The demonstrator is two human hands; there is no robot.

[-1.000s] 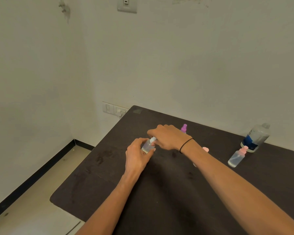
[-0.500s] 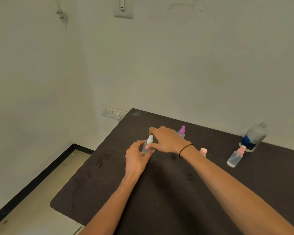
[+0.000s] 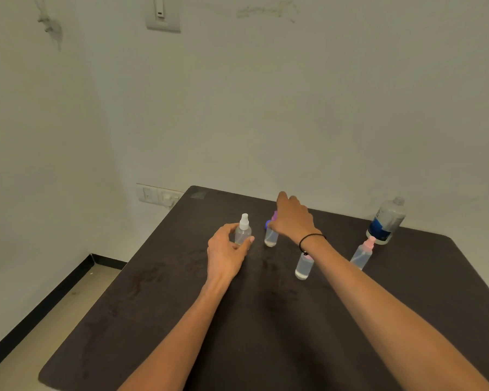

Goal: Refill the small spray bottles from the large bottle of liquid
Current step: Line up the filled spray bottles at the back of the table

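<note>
The left hand (image 3: 226, 253), at centre frame, had its thumb and fingers curled loosely around the white-capped spray bottle (image 3: 242, 231), which stood upright on the dark table (image 3: 266, 348). Half a second earlier the right hand (image 3: 292, 218) had been pinching that white cap; it had since let go and moved right, its fingers now draped over the purple-capped bottle (image 3: 271, 235) just beside. Whether they actually gripped it could not be told. That shift suggested the first bottle was capped and finished, with the purple one next. Lower right of centre, a pink-capped bottle (image 3: 304, 266) stood partly behind the right wrist; a 2nd pink-capped bottle (image 3: 362, 255) stood near the large bottle (image 3: 387, 221) at the right edge.
</note>
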